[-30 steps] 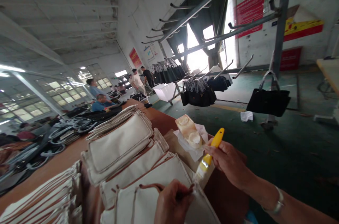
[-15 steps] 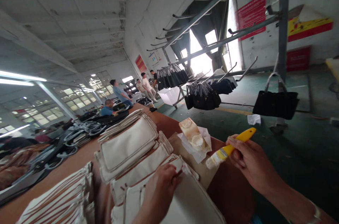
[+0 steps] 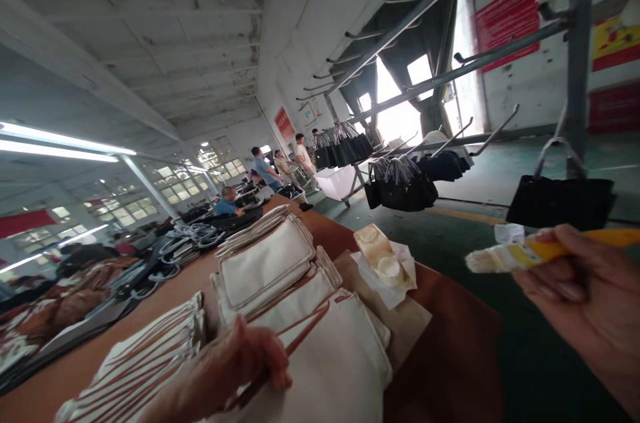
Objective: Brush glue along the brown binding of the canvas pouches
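Note:
In my right hand is a yellow-handled paintbrush, its pale, coated bristles pointing left. It is held to the right of the table, apart from the cream pieces. My left hand is low in the view with bent fingers at the brown edge of a cream bag panel; its fingertips partly hide that edge. Behind this panel lies a stack of cream bag panels with brown edging. A stained pale container rests on white paper to the right of the stack, over a brown sheet.
More cream pieces with brown edges lie at left on the brown table. Dark straps and grey handles are heaped beyond. A metal rack with hooks holds black bags. Several people are farther back.
My right hand has carried the brush right, away from the container and closer to the camera. My left hand has moved left along the panel, whose brown edge now shows more.

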### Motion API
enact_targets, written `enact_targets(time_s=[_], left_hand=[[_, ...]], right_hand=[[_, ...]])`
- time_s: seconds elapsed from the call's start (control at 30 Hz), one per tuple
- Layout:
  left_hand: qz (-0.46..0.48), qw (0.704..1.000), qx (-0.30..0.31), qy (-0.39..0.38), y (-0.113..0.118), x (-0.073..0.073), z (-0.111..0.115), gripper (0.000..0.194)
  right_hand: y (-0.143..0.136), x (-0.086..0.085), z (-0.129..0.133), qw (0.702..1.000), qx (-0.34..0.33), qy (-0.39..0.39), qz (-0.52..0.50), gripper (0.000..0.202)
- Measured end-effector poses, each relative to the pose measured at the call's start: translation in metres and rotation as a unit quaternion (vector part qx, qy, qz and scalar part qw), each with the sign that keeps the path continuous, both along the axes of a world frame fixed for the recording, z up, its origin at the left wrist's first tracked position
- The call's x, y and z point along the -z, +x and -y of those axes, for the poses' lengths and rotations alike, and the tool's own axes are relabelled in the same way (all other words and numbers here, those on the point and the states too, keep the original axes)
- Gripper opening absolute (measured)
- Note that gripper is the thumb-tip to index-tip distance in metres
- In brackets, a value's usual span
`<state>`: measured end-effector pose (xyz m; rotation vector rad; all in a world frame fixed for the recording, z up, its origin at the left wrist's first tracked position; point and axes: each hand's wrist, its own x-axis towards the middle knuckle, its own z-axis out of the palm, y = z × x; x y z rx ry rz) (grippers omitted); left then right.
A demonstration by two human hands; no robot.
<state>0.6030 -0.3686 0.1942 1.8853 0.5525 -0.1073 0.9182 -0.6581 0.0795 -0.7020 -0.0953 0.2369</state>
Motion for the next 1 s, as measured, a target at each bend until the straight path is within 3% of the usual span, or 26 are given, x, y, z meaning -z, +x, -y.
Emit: enact_targets(time_s=[0.1,0.2,0.3,0.4,0.5,0.6,0.83,1.0], left_hand=[[-0.090,0.994,-0.062,-0.011,-0.023,0.058,-0.018,0.068],[-0.170,0.971,-0.083,0.147,-0.030,0.117,-0.035,0.051],[-0.134,0.925,-0.103,0.341,-0.013,0.162,-0.039,0.033],[-0.081,0.914,-0.139,0.371,0.019,0.189,-0.036,0.031],[-0.087,0.923,-0.167,0.337,0.046,0.204,-0.037,0.029],[-0.076,0.941,-0.179,0.277,0.057,0.212,-0.038,0.023],[0.011,0.970,-0.186,0.157,0.050,0.205,-0.009,0.029],[0.092,0.970,-0.210,0.083,0.045,0.211,0.011,0.037]], right_hand=[[-0.007,0.012,-0.025,0.995,-0.083,0.038,-0.036,0.019],[-0.017,0.028,-0.049,0.992,-0.123,0.022,-0.034,0.018],[-0.030,0.047,-0.072,0.988,-0.152,-0.001,-0.019,0.019],[-0.044,0.067,-0.094,0.983,-0.182,-0.024,-0.013,0.022],[-0.055,0.082,-0.112,0.977,-0.207,-0.043,-0.009,0.026],[-0.062,0.089,-0.128,0.974,-0.216,-0.068,0.002,0.033],[-0.086,0.081,-0.160,0.956,-0.234,-0.148,0.096,0.036],[-0.087,0.081,-0.175,0.922,-0.199,-0.220,0.249,0.034]])
